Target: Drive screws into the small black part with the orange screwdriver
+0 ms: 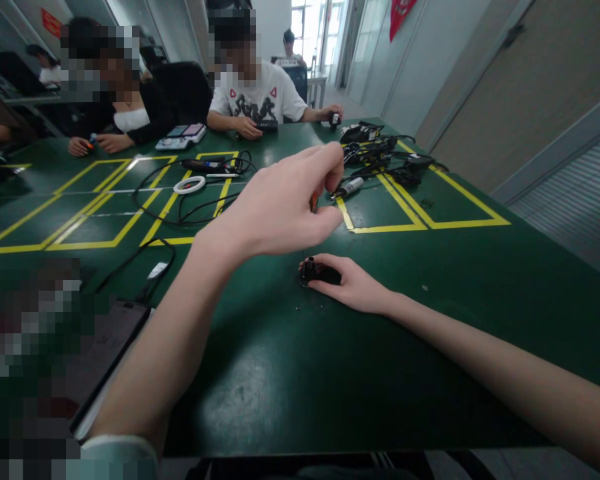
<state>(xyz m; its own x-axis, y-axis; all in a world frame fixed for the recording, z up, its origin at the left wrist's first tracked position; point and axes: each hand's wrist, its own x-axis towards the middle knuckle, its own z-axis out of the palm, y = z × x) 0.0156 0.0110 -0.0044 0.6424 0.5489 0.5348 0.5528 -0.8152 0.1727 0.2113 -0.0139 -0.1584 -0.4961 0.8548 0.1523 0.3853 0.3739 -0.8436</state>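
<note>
Black part (314,272), frame centre on the green table (280,373), is lying gripped by the right hand (353,287), half covered. Left hand (280,207) is pinching an orange piece (313,200), mostly hidden behind fingers.

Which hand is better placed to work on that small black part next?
Likely left: the left hand pinches a small orange tool above the small black part, while the right hand lies on the green table, holding that part.
</note>
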